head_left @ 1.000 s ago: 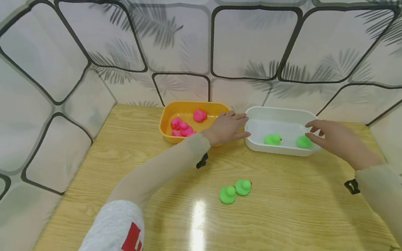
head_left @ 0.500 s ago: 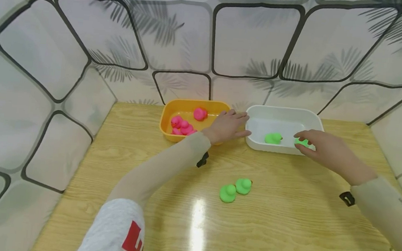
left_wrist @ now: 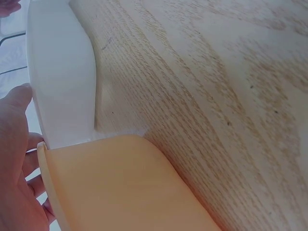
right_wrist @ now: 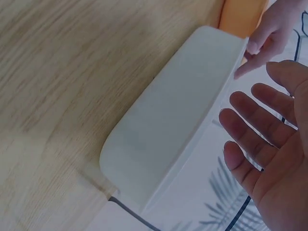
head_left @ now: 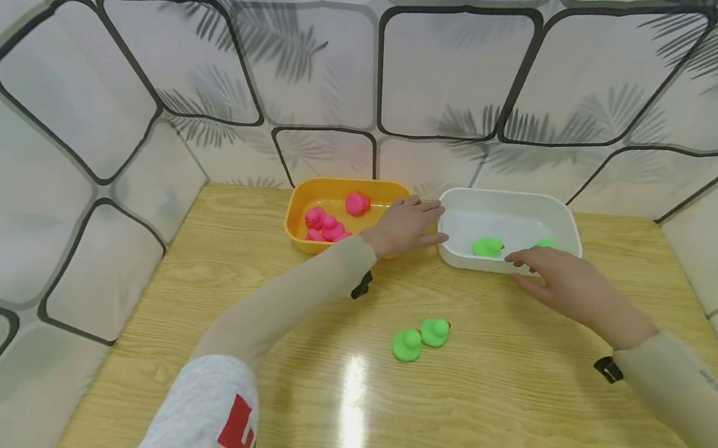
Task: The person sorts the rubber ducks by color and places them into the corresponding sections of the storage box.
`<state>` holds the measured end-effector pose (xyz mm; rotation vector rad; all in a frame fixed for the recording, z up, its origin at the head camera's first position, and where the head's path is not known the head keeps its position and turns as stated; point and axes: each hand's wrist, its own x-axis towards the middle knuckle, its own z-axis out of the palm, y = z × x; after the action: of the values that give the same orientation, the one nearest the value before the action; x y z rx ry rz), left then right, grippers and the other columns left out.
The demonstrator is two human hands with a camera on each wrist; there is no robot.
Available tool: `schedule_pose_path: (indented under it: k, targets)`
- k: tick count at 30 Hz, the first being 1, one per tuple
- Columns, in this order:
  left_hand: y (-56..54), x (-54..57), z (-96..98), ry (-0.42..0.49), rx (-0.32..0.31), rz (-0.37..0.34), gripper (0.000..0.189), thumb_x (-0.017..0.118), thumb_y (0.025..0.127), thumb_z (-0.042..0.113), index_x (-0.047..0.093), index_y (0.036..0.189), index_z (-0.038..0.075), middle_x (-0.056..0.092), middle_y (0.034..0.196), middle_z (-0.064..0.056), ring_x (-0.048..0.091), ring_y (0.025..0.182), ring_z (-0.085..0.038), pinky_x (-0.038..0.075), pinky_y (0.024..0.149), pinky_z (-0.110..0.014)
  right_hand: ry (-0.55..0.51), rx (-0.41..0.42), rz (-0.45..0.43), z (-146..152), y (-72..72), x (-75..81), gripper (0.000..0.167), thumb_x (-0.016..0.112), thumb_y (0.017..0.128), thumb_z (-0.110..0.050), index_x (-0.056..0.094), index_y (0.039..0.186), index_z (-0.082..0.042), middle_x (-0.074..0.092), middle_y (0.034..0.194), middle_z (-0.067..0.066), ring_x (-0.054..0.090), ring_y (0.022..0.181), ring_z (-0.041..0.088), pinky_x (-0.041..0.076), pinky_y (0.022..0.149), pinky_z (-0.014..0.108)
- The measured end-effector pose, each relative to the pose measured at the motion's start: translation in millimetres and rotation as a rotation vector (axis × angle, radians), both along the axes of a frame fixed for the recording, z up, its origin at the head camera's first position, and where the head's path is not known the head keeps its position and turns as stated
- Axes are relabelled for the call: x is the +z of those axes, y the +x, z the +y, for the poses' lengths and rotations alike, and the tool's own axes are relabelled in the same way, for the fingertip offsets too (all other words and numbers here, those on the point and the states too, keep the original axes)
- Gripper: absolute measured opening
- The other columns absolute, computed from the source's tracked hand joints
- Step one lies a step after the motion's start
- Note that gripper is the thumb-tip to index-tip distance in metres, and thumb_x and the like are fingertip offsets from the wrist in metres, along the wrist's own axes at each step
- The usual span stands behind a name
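White tray point(head_left: 490, 211) first, since that's what both hands are nearest to. Left hand point(head_left: 404, 227) has its fingers loosely spread over the gap between the trays, thumb at the white one's left rim, the rest by the right end of the orange tray point(head_left: 325, 195) — nothing's pinched there as far as I can see. Right hand point(head_left: 569, 282) hangs at the white tray's front edge, toward its right corner, fingers relaxed and a bit bent, with a clear gap to the thumb. Palm shows in the right wrist view and there's no duck in it.

Moving out: both trays sit end to end along the far edge of the tabletop point(head_left: 231, 269). Pink ducks point(head_left: 332, 230) are in the orange one, mostly bunched at its front left corner, with one nearer the back; the bunch overlaps, so no exact count from me. One green duck point(head_left: 488, 248) lies along the white tray's front wall, and a second green duck point(head_left: 546, 243) is half hidden behind the right hand.

Progress-wise, I'd call it well past halfway if this is a by-colour sort. No pink is visible outside the orange tray, so that side looks done. What's left, I reckon, is the loose green pair point(head_left: 407, 345) in mid-tabletop, well in from the far edge — side by side, can't tell if touching.
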<state>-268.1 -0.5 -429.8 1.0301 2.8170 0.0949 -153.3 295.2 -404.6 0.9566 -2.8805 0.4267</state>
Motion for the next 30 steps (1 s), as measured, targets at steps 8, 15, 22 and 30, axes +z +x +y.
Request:
schedule_pose_path:
  k: [8,15,22,30]
  targets:
    - [1.4,0.4,-0.6,0.002,0.002,0.005,0.074,0.041,0.106,0.065,0.037,0.163,0.018,0.036,0.168,0.002,0.037,0.147,-0.026,0.032,0.119,-0.046,-0.050,0.083,0.050,-15,9.1,-7.9,0.023,0.079,0.092,-0.013,0.074,0.114,-0.007,0.076,0.106,0.008,0.072,0.094,0.025,0.058,0.080,0.047]
    - [1.3,-0.4,-0.2,-0.010,0.003,0.016,0.074,0.040,0.106,0.065,0.037,0.163,0.018,0.036,0.168,0.002,0.036,0.147,-0.025,0.032,0.120,-0.046,-0.058,0.139,0.060,-25,13.8,-15.6,0.027,0.081,0.090,-0.013,0.074,0.115,-0.006,0.076,0.109,0.007,0.073,0.098,0.025,0.059,0.082,0.046]
    - [1.7,0.8,0.3,-0.011,0.009,0.016,0.074,0.039,0.106,0.064,0.037,0.163,0.018,0.035,0.168,0.001,0.035,0.149,-0.026,0.030,0.121,-0.047,-0.076,0.204,0.104,-35,19.1,-17.7,0.031,0.083,0.087,-0.012,0.074,0.115,-0.006,0.075,0.105,0.005,0.071,0.092,0.021,0.059,0.078,0.043]
    - [1.9,1.9,0.9,-0.015,0.004,0.016,0.074,0.040,0.107,0.064,0.037,0.163,0.017,0.036,0.168,0.001,0.036,0.149,-0.027,0.030,0.121,-0.047,-0.056,0.200,0.051,-46,24.9,-21.3,0.030,0.081,0.091,-0.015,0.073,0.119,-0.007,0.074,0.110,0.005,0.072,0.096,0.021,0.059,0.082,0.042]
